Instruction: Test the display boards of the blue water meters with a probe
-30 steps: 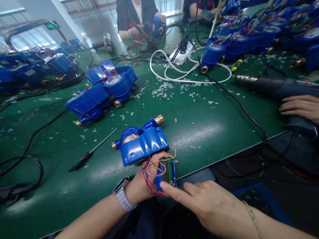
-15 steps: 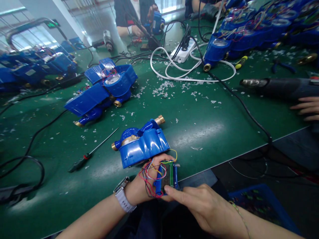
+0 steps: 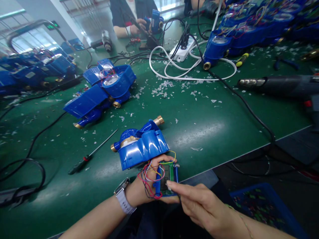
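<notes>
My left hand (image 3: 154, 167), with a watch on its wrist, is closed around a small blue-framed circuit board (image 3: 171, 174) at the table's near edge. The board carries a dark display panel (image 3: 164, 177). Red, black, white and yellow wires (image 3: 147, 181) run from it towards a blue water meter (image 3: 143, 149) with brass ends, lying just beyond the hand. My right hand (image 3: 203, 202) holds nothing; its index finger is stretched out, the tip at the display's lower right. Whether the fingertip touches it, I cannot tell. The other fingers are curled loosely.
A screwdriver (image 3: 86, 158) lies to the left. More blue meters (image 3: 99, 89) stand behind it, others at both far sides. A heat gun (image 3: 281, 84) is on the right, beside black cable. A power strip (image 3: 183, 49) lies farther back. Across the table a person handles another meter (image 3: 156, 21).
My right index finger has shifted slightly up and right across the display. The other person's hand at the heat gun has gone out of sight. The far person's meter is lowered a little.
</notes>
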The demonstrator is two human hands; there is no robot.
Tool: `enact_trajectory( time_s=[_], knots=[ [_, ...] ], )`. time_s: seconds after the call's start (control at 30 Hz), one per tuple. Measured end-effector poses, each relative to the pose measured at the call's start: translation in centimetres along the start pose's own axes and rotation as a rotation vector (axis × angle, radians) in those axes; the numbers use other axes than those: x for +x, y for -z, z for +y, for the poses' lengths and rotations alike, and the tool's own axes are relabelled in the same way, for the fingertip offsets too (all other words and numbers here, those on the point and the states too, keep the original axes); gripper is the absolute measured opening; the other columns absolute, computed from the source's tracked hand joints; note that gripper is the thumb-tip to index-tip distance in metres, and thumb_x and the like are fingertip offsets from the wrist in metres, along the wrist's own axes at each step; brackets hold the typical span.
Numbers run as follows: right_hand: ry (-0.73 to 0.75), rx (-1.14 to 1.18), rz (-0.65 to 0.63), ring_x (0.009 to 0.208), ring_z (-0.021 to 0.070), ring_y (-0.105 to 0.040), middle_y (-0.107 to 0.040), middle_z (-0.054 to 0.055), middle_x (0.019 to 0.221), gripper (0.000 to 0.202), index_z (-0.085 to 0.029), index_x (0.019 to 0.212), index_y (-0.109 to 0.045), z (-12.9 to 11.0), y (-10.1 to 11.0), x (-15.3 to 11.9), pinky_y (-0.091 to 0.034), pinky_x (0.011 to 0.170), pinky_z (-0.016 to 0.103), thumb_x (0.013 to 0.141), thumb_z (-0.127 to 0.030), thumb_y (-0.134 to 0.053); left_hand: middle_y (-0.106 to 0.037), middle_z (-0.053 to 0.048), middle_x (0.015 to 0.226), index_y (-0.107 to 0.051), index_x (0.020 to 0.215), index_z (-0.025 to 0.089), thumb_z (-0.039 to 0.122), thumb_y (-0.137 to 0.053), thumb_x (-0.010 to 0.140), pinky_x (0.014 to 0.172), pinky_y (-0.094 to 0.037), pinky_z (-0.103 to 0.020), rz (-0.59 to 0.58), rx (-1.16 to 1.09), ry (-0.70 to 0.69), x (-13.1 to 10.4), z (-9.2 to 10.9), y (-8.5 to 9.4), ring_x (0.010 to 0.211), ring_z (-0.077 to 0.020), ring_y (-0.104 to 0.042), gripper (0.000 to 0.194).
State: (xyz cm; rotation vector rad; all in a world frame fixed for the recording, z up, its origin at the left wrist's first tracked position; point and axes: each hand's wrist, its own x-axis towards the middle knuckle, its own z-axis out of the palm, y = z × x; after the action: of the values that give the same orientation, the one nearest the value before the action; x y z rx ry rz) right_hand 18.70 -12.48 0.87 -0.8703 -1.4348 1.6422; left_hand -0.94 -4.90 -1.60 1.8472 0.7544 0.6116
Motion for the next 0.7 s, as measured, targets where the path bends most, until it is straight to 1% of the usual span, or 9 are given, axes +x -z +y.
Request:
enact_trajectory(
  time_s=[0.03,0.1,0.17,0.23,0.37,0.5,0.57,0.63,0.7],
  knots=[
    [-0.059,0.114,0.021,0.042,0.0060,-0.027,-0.032,-0.010,0.054,0.039,-0.026,0.140,-0.046,-0.3,0.0,0.0,-0.033,0.042,0.016,0.102,-0.031,-0.040,-0.058,-0.012,0.124,-0.038,0.129,0.023,0.038,-0.085,0.062,0.096,-0.050,-0.043,-0.007,-0.007,0.001,0.1,0.2,0.1,0.109,-0.0278,-0.062,0.084],
    [-0.173,0.337,0.082,0.039,0.0041,-0.025,-0.029,-0.010,0.055,0.040,-0.030,0.140,-0.046,-0.9,0.1,-0.1,-0.025,0.037,0.013,0.102,-0.041,-0.042,-0.057,-0.012,0.126,-0.037,0.130,0.025,0.039,-0.086,0.062,0.097,-0.050,-0.043,-0.030,-0.052,-0.017,0.2,0.5,0.3,0.110,-0.0275,-0.062,0.085],
    [-0.250,0.477,0.158,0.036,0.0029,-0.028,-0.036,-0.010,0.057,0.043,-0.031,0.139,-0.046,-1.4,0.5,-0.1,-0.025,0.035,0.012,0.099,-0.047,-0.046,-0.056,-0.011,0.127,-0.035,0.132,0.027,0.039,-0.086,0.062,0.097,-0.051,-0.043,-0.045,-0.109,-0.048,0.3,0.4,0.4,0.113,-0.0282,-0.060,0.087],
    [-0.266,0.525,0.253,0.034,0.0027,-0.031,-0.042,-0.009,0.057,0.045,-0.029,0.138,-0.047,-1.8,1.3,0.1,-0.026,0.033,0.012,0.096,-0.046,-0.051,-0.054,-0.012,0.129,-0.033,0.133,0.029,0.037,-0.086,0.063,0.097,-0.051,-0.045,-0.054,-0.160,-0.067,0.3,0.2,0.4,0.115,-0.0290,-0.059,0.089],
    [-0.292,0.489,0.493,0.032,0.0030,-0.032,-0.047,-0.009,0.056,0.043,-0.024,0.129,-0.054,-2.6,3.4,1.2,-0.030,0.033,0.014,0.090,-0.042,-0.061,-0.050,-0.011,0.133,-0.030,0.135,0.033,0.032,-0.087,0.062,0.100,-0.050,-0.049,-0.071,-0.247,-0.093,0.4,0.0,0.4,0.118,-0.0301,-0.058,0.092],
    [-0.314,0.360,0.626,0.035,0.0046,-0.037,-0.049,-0.007,0.055,0.038,-0.015,0.104,-0.063,-3.2,5.8,2.8,-0.030,0.034,0.017,0.080,-0.044,-0.071,-0.053,-0.012,0.129,-0.031,0.133,0.031,0.033,-0.088,0.062,0.102,-0.048,-0.050,-0.080,-0.280,-0.085,0.5,0.2,0.5,0.118,-0.0308,-0.059,0.092],
    [-0.282,0.310,0.675,0.037,0.0050,-0.038,-0.050,-0.007,0.056,0.037,-0.015,0.092,-0.061,-3.4,7.0,3.7,-0.031,0.035,0.017,0.075,-0.045,-0.074,-0.054,-0.013,0.128,-0.031,0.133,0.030,0.034,-0.089,0.059,0.103,-0.048,-0.051,-0.075,-0.278,-0.075,0.5,0.4,0.6,0.118,-0.0318,-0.058,0.094],
    [-0.244,0.283,0.721,0.040,0.0049,-0.040,-0.051,-0.006,0.059,0.037,-0.017,0.082,-0.055,-3.2,8.3,4.6,-0.032,0.037,0.017,0.070,-0.045,-0.077,-0.055,-0.013,0.128,-0.031,0.133,0.030,0.034,-0.090,0.057,0.103,-0.048,-0.051,-0.067,-0.277,-0.082,0.4,0.5,0.7,0.118,-0.0321,-0.059,0.097],
    [-0.224,0.262,0.755,0.044,0.0052,-0.042,-0.055,-0.005,0.064,0.038,-0.018,0.079,-0.051,-2.8,9.5,5.6,-0.035,0.040,0.016,0.068,-0.042,-0.078,-0.056,-0.012,0.127,-0.031,0.134,0.032,0.034,-0.091,0.054,0.102,-0.048,-0.051,-0.051,-0.308,-0.112,0.5,0.4,0.7,0.117,-0.0315,-0.059,0.100]
  ],
)
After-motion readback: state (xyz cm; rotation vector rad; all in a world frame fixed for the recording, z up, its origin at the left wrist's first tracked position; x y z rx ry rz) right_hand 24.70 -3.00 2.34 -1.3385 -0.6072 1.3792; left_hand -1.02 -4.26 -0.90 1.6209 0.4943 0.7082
